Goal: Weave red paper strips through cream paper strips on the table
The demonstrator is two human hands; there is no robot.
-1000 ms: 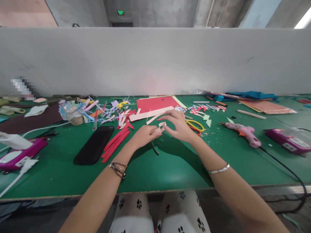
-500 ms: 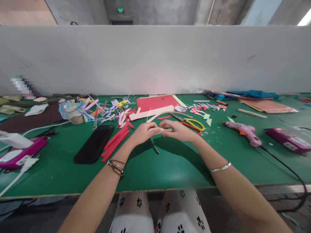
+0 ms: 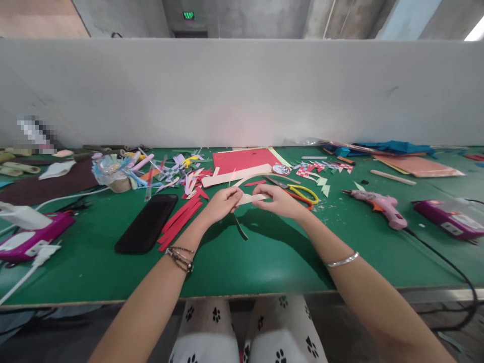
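A pale cream paper strip point(image 3: 247, 198) stretches between my two hands above the green table. My left hand point(image 3: 224, 204) is closed in a pinch on its left end. At its other end, the fingers of my right hand point(image 3: 279, 200) curl around the strip. Below my left hand, a thin dark strip point(image 3: 241, 229) angles down toward the table. Just behind my right hand lie scissors point(image 3: 300, 194) with yellow and orange handles. Red paper strips point(image 3: 180, 222) rest to the left of my left hand.
A black phone point(image 3: 146, 224) lies on the left, near a purple power strip point(image 3: 45, 237). On the right are a pink glue gun point(image 3: 381, 204) with a trailing cord and another purple power strip point(image 3: 449, 217). Red paper sheets point(image 3: 245, 160) and woven scraps point(image 3: 310, 170) lie behind.
My hands have moved slightly apart, baring more of the cream strip between them. My left fingertips have turned inward around its end. Things on the table stay where they were.
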